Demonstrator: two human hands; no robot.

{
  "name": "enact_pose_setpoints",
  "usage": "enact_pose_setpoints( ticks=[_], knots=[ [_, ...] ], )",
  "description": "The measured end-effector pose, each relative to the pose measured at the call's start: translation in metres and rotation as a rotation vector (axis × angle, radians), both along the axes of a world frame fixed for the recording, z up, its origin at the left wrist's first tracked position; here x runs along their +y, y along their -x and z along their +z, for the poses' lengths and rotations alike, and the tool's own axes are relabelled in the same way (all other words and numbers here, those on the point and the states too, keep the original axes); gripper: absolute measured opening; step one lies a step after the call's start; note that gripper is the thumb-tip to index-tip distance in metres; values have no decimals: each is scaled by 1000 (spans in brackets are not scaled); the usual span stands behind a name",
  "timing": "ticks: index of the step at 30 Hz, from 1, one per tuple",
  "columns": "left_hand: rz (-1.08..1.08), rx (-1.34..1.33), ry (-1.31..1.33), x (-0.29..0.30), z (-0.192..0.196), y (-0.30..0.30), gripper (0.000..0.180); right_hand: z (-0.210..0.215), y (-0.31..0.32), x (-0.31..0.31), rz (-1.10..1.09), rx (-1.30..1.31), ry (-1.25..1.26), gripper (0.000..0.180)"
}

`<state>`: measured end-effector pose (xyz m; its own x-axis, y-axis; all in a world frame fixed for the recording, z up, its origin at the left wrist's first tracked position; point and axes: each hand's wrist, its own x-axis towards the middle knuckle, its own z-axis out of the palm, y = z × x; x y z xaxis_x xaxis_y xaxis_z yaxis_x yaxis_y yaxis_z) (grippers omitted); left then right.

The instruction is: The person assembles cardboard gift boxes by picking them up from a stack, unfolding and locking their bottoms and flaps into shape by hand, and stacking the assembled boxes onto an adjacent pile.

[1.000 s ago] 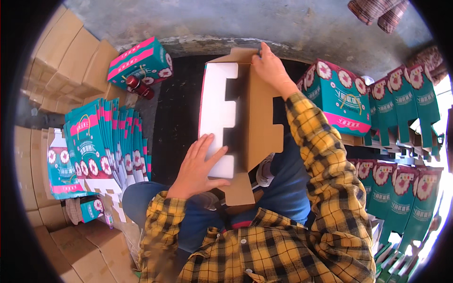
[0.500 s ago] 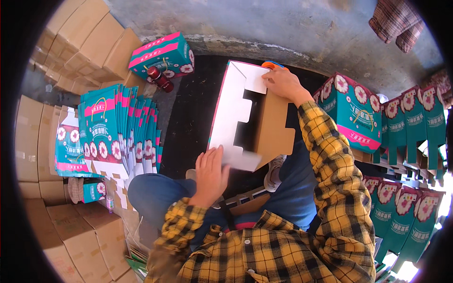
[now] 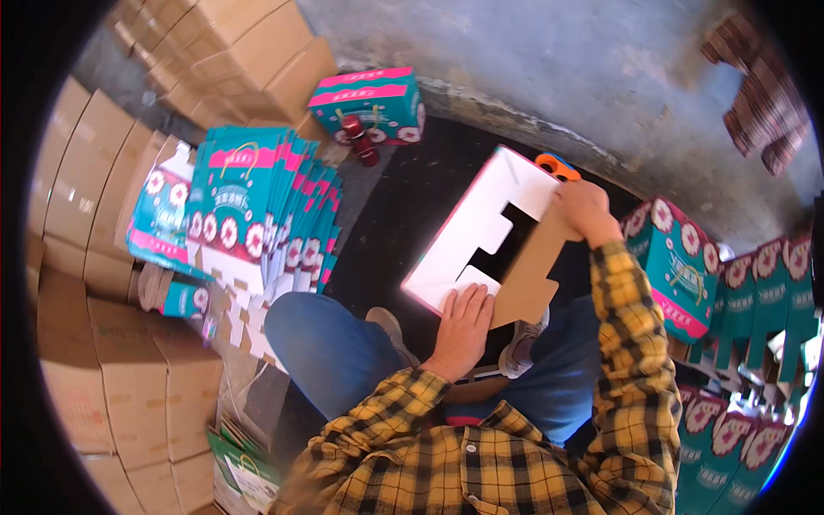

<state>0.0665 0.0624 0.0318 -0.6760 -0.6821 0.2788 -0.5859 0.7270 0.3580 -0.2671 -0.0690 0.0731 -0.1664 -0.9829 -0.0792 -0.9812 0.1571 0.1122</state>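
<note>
A cardboard gift box (image 3: pixel 468 227) with white and brown flaps lies on the dark mat in front of me, its flap side up. Cut-outs between the flaps show a dark gap. My left hand (image 3: pixel 465 330) rests on the near end flap with its fingers stretched out flat. At the far right corner my right hand (image 3: pixel 588 210) is closed over the edge of the flaps, its fingertips partly hidden. Just beyond that hand lies an orange-and-blue object (image 3: pixel 558 167), whose kind I cannot make out.
Folded teal-and-pink boxes (image 3: pixel 240 189) stand in a row at left, beside stacked brown cartons (image 3: pixel 129 369). A finished gift box (image 3: pixel 369 107) and a dark red bottle (image 3: pixel 359 142) are at the back. More teal boxes (image 3: pixel 674 266) stand at right. A concrete wall (image 3: pixel 549 77) bounds the far side.
My left hand has come down flat on the near end flap, which has folded in. My right hand stays at the far corner. The whole view has turned, tilting the box rightward.
</note>
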Motion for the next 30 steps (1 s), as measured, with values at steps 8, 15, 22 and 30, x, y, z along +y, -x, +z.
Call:
enact_pose_setpoints(
  ticks=[8, 15, 22, 30],
  knots=[
    [256, 235, -222, -31, 16, -101, 30, 54, -47, 6, -154, -691, -386, 65],
    [521, 375, -41, -28, -6, -85, 58, 24, -55, 32, 425, -255, 38, 27],
    [418, 116, 88, -19, -1, -100, 66, 46, -125, 65, 773, -192, -23, 95],
    [377, -119, 183, -18, -17, -96, 76, 15, -120, 57, 782, -212, 16, 81]
  ],
)
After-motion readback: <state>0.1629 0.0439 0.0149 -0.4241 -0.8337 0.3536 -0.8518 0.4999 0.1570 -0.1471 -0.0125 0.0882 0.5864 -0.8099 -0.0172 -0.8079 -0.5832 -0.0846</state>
